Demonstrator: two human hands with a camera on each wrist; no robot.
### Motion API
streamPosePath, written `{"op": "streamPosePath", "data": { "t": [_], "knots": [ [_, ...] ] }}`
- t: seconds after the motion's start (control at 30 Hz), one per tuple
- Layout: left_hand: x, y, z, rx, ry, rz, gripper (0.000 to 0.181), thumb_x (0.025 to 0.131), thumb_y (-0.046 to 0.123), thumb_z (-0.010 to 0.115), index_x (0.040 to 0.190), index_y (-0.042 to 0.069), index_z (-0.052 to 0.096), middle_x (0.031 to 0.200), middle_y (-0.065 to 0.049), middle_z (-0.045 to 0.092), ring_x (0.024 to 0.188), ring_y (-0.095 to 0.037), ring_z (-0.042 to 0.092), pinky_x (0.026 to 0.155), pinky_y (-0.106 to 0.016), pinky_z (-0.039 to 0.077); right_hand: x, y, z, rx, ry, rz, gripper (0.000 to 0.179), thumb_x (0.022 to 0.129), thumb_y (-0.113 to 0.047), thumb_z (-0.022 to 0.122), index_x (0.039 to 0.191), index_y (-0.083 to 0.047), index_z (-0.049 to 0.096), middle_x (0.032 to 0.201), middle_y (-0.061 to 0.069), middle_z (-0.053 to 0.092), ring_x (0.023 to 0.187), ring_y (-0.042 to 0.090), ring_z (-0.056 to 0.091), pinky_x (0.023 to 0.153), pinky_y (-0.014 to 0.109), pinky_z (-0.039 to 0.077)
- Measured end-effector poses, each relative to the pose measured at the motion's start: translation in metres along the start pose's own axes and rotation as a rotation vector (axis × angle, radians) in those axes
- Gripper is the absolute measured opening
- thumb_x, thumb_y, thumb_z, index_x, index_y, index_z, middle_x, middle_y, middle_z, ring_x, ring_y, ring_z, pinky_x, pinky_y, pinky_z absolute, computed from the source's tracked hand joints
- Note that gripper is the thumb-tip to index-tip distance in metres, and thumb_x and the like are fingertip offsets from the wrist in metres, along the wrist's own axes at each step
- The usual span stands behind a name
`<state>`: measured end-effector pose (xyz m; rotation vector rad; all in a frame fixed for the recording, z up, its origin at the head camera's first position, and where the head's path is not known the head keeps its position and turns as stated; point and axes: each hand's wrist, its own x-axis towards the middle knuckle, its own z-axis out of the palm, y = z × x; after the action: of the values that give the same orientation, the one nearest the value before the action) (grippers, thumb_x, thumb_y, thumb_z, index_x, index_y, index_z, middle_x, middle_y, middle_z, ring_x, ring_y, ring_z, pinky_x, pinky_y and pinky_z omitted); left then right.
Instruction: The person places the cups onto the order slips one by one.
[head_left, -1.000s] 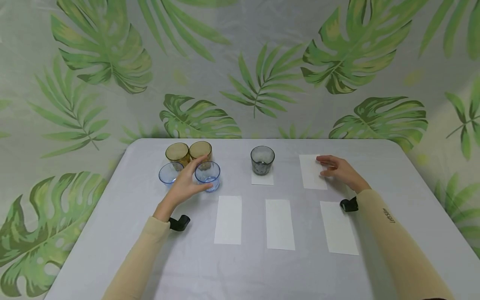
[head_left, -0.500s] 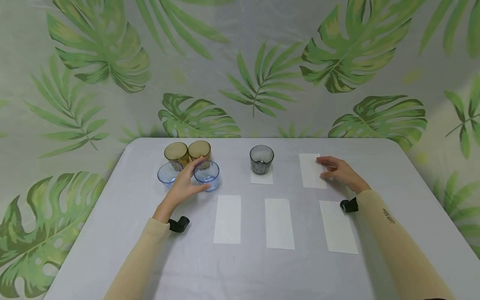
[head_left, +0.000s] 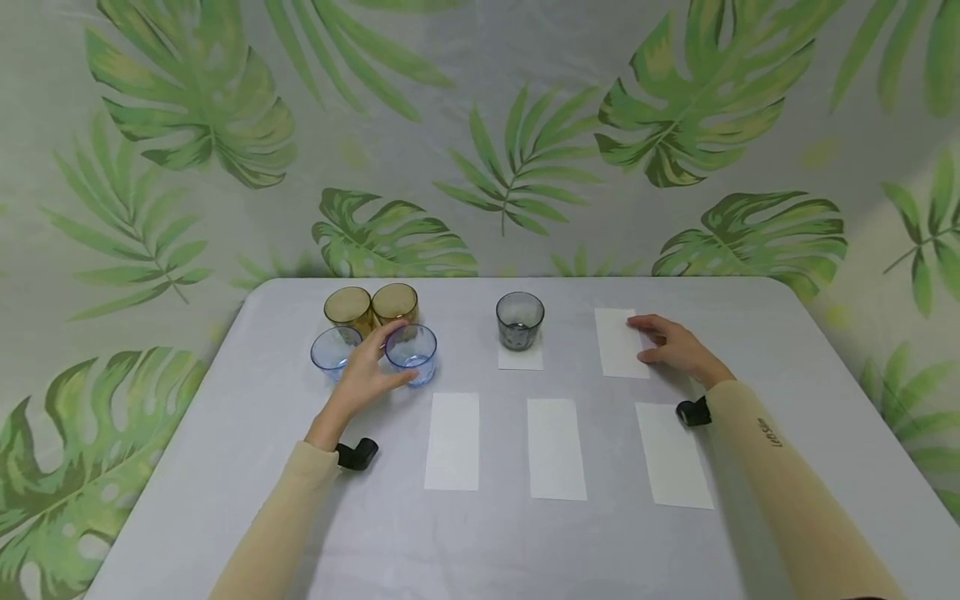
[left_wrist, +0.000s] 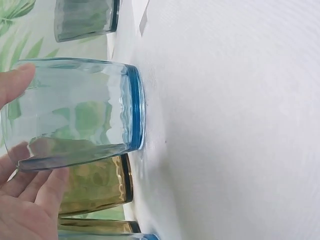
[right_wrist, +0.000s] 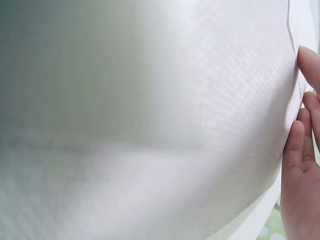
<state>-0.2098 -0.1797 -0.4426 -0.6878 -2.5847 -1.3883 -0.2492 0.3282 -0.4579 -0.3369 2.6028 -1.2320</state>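
My left hand point(head_left: 365, 379) holds a blue glass point(head_left: 412, 354), its thumb on one side and its fingers on the other. In the left wrist view the blue glass point(left_wrist: 75, 110) has its base at the tabletop; whether it touches cannot be told. A second blue glass point(head_left: 330, 350) stands behind the left hand, partly hidden by it. Two amber glasses point(head_left: 348, 305) are just beyond. On the right, my right hand point(head_left: 675, 343) rests at the right edge of a white paper slip point(head_left: 619, 346), fingers loosely bent. The right wrist view shows its fingertips point(right_wrist: 297, 131) against the white surface.
A grey glass point(head_left: 519, 323) stands on a white slip point(head_left: 520, 360) at the back middle. Nearer lie three more slips: a left one point(head_left: 452, 442), a middle one point(head_left: 556, 450) and a right one point(head_left: 675, 456). A leaf-print cloth point(head_left: 517, 175) hangs behind the table.
The whole head view has shifted slightly to the left. Both hands, the glasses and the slips keep nearly the same places relative to one another.
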Motion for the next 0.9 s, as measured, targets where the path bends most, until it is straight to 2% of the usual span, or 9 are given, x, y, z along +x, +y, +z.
{"op": "streamPosePath", "data": {
  "t": [0.23,0.37,0.6,0.7,0.9],
  "knots": [
    [0.003,0.007,0.009,-0.045,-0.019,0.032,0.079,0.072,0.004,0.084,0.139,-0.002,0.043,0.136,-0.022,0.048,0.126,-0.036,0.044,0.101,-0.046,0.042,-0.001,-0.001,0.001,0.034,-0.007,0.028,0.063,0.087,0.003,0.065,0.143,0.006,0.036,0.147,0.027,0.031,0.137,0.042,0.022,0.112,0.054,0.021],
    [0.005,0.019,0.015,-0.080,-0.045,0.058,0.079,0.072,0.001,0.083,0.139,-0.004,0.042,0.136,-0.023,0.047,0.125,-0.038,0.045,0.102,-0.046,0.041,-0.002,-0.003,0.001,0.037,-0.010,0.035,0.063,0.087,0.003,0.064,0.143,0.005,0.035,0.147,0.027,0.031,0.137,0.042,0.022,0.112,0.054,0.020],
    [0.010,0.070,0.021,-0.143,-0.116,0.117,0.073,0.074,-0.005,0.079,0.136,-0.013,0.041,0.136,-0.028,0.045,0.124,-0.043,0.044,0.102,-0.048,0.040,-0.004,-0.008,0.001,0.025,-0.014,0.027,0.062,0.088,0.003,0.063,0.143,0.007,0.035,0.147,0.028,0.030,0.136,0.044,0.023,0.112,0.054,0.020],
    [0.013,0.082,0.026,-0.161,-0.140,0.145,0.073,0.074,-0.006,0.079,0.134,-0.015,0.040,0.135,-0.030,0.045,0.123,-0.044,0.044,0.102,-0.048,0.041,-0.004,-0.010,0.001,0.030,-0.017,0.023,0.061,0.088,0.003,0.063,0.142,0.007,0.035,0.147,0.028,0.030,0.136,0.044,0.022,0.111,0.055,0.020],
    [0.025,0.061,0.050,-0.179,-0.151,0.181,0.079,0.072,-0.004,0.081,0.139,-0.009,0.039,0.138,-0.026,0.044,0.126,-0.040,0.043,0.102,-0.044,0.042,-0.004,-0.010,0.001,0.025,-0.017,0.031,0.062,0.088,0.002,0.063,0.143,0.007,0.035,0.148,0.028,0.029,0.137,0.044,0.022,0.111,0.055,0.020]
  ]
}}
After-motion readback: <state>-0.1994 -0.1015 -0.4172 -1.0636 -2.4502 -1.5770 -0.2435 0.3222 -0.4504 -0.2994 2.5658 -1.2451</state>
